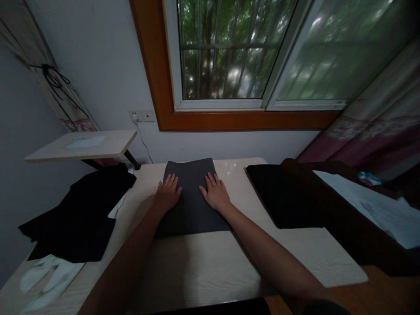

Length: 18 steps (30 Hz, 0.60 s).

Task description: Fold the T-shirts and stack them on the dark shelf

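A dark grey folded cloth (194, 214) lies flat on the light wood-grain table (210, 267), close to its far edge. My left hand (168, 193) rests palm down on the cloth's left side, fingers stretched out. On the right side of the same cloth, my right hand (215, 191) lies flat with its fingers spread. Neither hand grips anything. What kind of garment or fabric the grey cloth is, I cannot tell.
To the left, black clothes (82, 205) lie in a loose heap over white cloth (49, 278), beside a small raised shelf (82, 146). A black folded cloth or flat pad (285, 197) sits at the right. Behind the table are a wall socket (141, 116) and a window (226, 57).
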Each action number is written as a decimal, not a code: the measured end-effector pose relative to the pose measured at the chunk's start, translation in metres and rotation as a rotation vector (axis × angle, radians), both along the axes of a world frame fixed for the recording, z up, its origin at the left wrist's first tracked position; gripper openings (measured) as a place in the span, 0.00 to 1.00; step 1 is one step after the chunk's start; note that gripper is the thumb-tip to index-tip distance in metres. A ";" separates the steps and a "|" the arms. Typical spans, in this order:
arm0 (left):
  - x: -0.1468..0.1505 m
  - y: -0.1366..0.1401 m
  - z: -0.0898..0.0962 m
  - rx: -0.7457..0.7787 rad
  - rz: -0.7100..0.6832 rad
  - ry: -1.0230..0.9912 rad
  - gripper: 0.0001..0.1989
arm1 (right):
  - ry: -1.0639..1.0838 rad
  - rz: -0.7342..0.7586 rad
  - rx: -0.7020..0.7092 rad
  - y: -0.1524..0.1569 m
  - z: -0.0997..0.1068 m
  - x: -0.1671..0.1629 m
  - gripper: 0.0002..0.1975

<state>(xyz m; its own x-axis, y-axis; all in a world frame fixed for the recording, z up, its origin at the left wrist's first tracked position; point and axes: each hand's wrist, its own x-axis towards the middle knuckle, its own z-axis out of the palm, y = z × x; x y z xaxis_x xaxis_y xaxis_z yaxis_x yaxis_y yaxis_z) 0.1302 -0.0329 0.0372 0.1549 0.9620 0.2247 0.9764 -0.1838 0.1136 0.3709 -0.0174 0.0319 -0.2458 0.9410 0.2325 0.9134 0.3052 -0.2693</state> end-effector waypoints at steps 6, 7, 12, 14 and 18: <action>-0.010 -0.001 -0.003 -0.030 -0.001 -0.017 0.28 | -0.008 0.001 -0.008 -0.001 -0.005 0.017 0.35; -0.013 -0.001 -0.004 -0.036 0.003 -0.020 0.28 | -0.007 0.000 -0.006 -0.001 -0.006 0.021 0.35; -0.030 -0.007 -0.008 -0.033 0.013 -0.031 0.28 | 0.001 0.001 0.022 -0.004 -0.012 0.035 0.30; -0.037 -0.012 -0.010 -0.030 0.020 -0.036 0.28 | 0.009 -0.001 0.036 -0.005 -0.012 0.038 0.28; -0.045 -0.019 -0.013 -0.032 0.054 -0.049 0.27 | 0.032 -0.014 0.061 -0.008 -0.010 0.041 0.27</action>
